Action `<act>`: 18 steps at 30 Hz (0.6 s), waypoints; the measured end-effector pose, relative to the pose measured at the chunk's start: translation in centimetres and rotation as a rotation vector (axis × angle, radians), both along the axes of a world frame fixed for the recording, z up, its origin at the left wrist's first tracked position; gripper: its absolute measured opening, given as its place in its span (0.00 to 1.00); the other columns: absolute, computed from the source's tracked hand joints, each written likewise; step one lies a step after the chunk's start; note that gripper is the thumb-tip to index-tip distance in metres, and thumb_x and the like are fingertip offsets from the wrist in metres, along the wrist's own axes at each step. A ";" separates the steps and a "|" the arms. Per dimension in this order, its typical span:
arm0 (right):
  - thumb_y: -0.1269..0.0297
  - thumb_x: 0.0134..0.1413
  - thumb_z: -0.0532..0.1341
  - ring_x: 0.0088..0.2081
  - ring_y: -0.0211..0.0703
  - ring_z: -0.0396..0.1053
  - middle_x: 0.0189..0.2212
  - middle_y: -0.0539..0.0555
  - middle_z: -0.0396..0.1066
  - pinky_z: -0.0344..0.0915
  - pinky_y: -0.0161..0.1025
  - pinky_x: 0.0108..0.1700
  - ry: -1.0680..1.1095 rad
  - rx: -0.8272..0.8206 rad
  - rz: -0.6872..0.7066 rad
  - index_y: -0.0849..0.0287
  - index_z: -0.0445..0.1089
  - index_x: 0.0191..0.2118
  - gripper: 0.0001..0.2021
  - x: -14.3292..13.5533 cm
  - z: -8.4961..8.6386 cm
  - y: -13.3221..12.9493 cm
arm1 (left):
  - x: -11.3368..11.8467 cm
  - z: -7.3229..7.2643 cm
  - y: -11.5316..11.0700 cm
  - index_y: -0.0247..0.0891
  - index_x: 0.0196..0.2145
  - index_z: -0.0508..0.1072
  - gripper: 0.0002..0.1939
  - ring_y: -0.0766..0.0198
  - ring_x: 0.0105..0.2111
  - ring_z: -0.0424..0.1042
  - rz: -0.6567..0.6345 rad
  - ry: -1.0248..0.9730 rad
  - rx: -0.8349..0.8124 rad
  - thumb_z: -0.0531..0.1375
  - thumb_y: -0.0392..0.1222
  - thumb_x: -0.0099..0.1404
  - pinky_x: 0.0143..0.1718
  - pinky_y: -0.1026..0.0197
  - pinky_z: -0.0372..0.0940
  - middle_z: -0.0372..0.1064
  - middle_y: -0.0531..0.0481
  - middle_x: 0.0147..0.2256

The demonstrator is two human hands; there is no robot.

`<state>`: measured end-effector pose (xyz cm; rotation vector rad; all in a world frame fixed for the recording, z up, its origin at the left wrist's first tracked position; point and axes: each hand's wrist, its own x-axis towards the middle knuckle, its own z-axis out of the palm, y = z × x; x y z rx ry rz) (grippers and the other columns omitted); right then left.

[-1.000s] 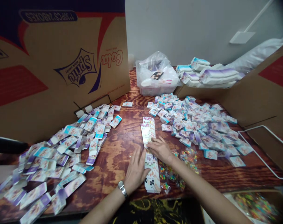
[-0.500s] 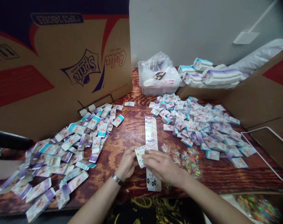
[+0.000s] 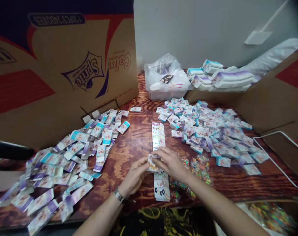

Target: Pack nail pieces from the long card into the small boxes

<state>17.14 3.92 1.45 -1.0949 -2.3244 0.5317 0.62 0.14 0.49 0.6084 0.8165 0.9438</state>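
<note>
My left hand [image 3: 135, 175], with a metal watch band at its wrist, pinches a small printed card [image 3: 152, 166] at its left edge. Over the card's right side lie the curled fingers of my right hand [image 3: 172, 164], which also grip it; part of the card is hidden under them. Beneath both hands runs a line of overlapping printed cards [image 3: 158, 132] with rows of coloured pictures. Its near end [image 3: 161, 188] shows dark oval shapes. Small clear bags of bright coloured pieces [image 3: 200, 168] lie just right of my right hand.
Small white, purple and blue boxes are heaped at left [image 3: 75, 149] and at right [image 3: 208, 127]. A large carton [image 3: 89, 65] stands at the left, another [image 3: 274, 101] at the right. Behind is a plastic-lined tub [image 3: 167, 95]. More bagged pieces [image 3: 271, 218] sit at lower right.
The held card has turned from a tilted to a more level position and shifted slightly right. My right hand has moved up a little, with its fingers now over the card.
</note>
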 end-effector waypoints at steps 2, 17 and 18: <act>0.68 0.60 0.54 0.34 0.41 0.66 0.31 0.54 0.69 0.65 0.36 0.36 -0.032 0.117 0.017 0.58 0.69 0.40 0.07 -0.3 -0.6 -0.8 | -0.1 -0.3 0.0 0.35 0.39 0.73 0.14 0.63 0.35 0.71 0.049 0.060 -0.009 0.65 0.39 0.53 0.39 0.63 0.63 0.73 0.47 0.36; 0.66 0.59 0.55 0.34 0.40 0.69 0.33 0.52 0.72 0.64 0.36 0.35 0.042 -0.233 -0.271 0.57 0.65 0.42 0.07 5.2 -2.6 -1.7 | 0.1 -1.3 -0.4 0.38 0.47 0.69 0.20 0.57 0.48 0.67 -0.097 0.163 -0.067 0.61 0.34 0.55 0.48 0.58 0.60 0.70 0.44 0.47; 0.64 0.58 0.56 0.32 0.40 0.70 0.32 0.52 0.72 0.64 0.35 0.33 0.060 -0.343 -0.410 0.57 0.64 0.44 0.09 5.8 -3.1 -1.4 | -0.1 -1.5 -0.4 0.38 0.47 0.69 0.19 0.56 0.50 0.65 -0.084 0.197 -0.038 0.60 0.35 0.56 0.49 0.58 0.59 0.68 0.44 0.49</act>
